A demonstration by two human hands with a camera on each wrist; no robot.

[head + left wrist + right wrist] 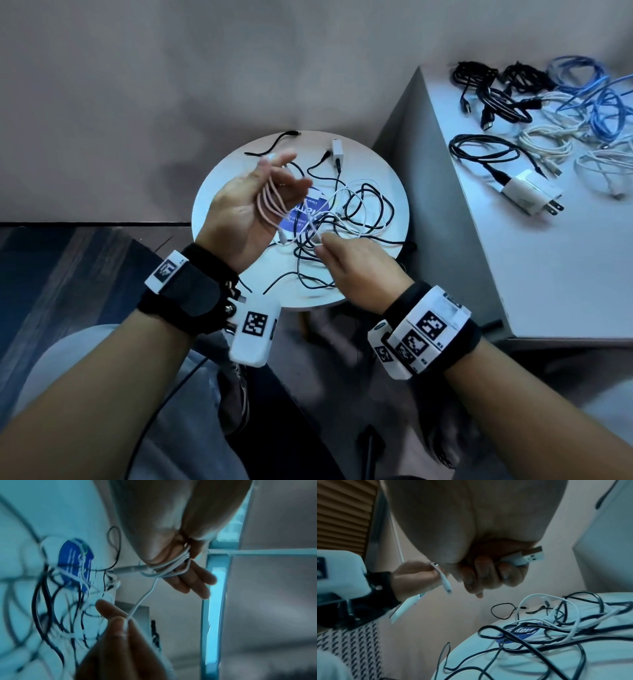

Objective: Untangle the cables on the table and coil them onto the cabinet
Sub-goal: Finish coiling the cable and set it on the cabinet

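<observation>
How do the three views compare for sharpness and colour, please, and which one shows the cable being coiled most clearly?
Head view: sharpest, neutral colour, edges bowed by the wide lens; the pale cable looped on the left hand reads best here. Left wrist view: strong blue cast, tangle smeared by blur, coil fairly crisp. Right wrist view: dim, palm soft, USB plug in the right hand clear.

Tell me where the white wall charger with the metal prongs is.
In the head view, the white wall charger lies on the cabinet at right, plugged to a coiled black cable.
</observation>
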